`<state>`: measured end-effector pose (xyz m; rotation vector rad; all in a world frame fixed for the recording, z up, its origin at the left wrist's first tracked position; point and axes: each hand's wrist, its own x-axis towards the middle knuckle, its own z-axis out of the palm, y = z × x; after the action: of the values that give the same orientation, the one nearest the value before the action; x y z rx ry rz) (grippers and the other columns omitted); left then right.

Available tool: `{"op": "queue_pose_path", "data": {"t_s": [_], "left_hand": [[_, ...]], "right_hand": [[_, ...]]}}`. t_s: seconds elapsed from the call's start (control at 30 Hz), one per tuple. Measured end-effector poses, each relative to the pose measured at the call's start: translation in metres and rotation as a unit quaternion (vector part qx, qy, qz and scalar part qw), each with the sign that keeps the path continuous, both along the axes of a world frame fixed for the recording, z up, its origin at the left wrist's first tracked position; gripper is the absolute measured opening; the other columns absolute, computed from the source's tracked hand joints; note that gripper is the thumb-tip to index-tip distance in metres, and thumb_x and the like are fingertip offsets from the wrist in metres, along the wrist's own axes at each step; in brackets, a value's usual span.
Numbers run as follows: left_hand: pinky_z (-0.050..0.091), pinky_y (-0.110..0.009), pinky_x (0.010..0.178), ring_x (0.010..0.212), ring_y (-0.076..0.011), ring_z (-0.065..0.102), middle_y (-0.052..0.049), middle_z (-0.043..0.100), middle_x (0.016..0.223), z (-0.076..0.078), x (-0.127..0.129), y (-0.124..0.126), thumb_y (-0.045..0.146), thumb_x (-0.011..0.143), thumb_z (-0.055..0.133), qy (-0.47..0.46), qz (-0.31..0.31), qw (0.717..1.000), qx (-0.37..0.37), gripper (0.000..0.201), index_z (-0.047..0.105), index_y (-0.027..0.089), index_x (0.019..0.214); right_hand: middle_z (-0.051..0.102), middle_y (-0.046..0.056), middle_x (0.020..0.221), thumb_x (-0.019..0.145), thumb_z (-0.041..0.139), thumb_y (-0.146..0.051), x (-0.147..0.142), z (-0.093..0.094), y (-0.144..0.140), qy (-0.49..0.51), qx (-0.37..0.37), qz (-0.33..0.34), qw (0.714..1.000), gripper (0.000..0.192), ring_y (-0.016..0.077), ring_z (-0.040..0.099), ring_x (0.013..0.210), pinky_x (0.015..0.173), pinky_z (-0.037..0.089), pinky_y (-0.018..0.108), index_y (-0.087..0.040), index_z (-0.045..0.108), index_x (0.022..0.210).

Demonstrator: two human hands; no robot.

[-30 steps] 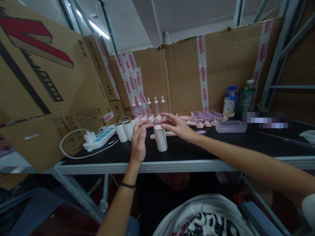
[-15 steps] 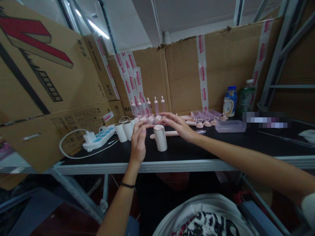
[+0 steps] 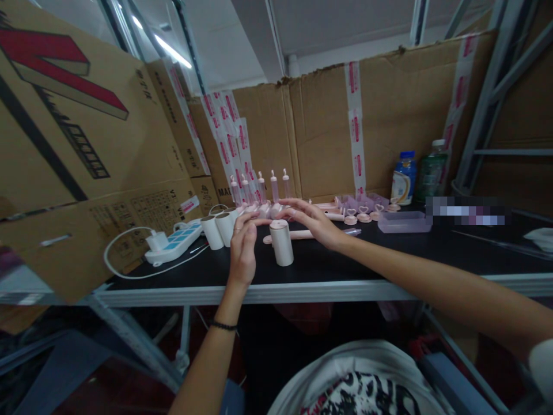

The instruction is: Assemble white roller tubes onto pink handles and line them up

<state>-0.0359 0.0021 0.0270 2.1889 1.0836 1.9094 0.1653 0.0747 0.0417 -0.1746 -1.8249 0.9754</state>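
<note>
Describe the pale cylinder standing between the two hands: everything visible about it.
The pale cylinder is a short, smooth tube, whitish-pink, seemingly plastic, with a slightly rounded top cap. It stands upright on the black tabletop near the front edge. The left hand is close beside it on the left, fingers raised; whether it touches the side is unclear. The right hand reaches over just behind its top, fingers spread, apparently not gripping it. A pink rod lies behind it.
</note>
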Motion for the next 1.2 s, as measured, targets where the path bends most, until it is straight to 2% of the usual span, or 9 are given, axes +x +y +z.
{"op": "queue_pose_path", "data": {"t_s": [0.7,0.97,1.2], "left_hand": [[0.036,-0.045,0.119,0.135,-0.0272,0.051,-0.01,0.062,0.133,0.0,0.0,0.0,0.047,0.105,0.036,-0.002,0.001,1.0,-0.005,0.048,0.077,0.023,0.107],[0.039,-0.043,0.117,0.135,-0.027,0.052,-0.01,0.061,0.132,0.0,0.0,0.0,0.05,0.105,0.037,-0.009,0.0,1.0,-0.013,0.049,0.078,0.023,0.106],[0.036,-0.045,0.12,0.137,-0.0274,0.05,-0.01,0.062,0.131,0.001,0.0,-0.001,0.05,0.105,0.037,0.0,0.001,1.0,-0.013,0.05,0.078,0.022,0.101]], "right_hand": [[0.075,0.008,0.116,0.099,0.058,-0.049,0.001,0.001,-0.003,-0.007,-0.001,-0.004,1.0,0.045,0.0221,0.066,0.116,0.111,0.044,0.042,-0.019,0.061,0.132],[0.074,0.008,0.117,0.091,0.072,-0.045,-0.002,-0.005,0.002,-0.004,-0.028,0.026,0.999,0.048,0.0228,0.069,0.112,0.107,0.05,0.043,-0.022,0.059,0.131],[0.073,0.01,0.117,0.089,0.074,-0.039,-0.004,-0.009,0.008,-0.006,-0.01,0.02,1.0,0.048,0.0229,0.07,0.11,0.107,0.05,0.044,-0.02,0.059,0.131]]}}
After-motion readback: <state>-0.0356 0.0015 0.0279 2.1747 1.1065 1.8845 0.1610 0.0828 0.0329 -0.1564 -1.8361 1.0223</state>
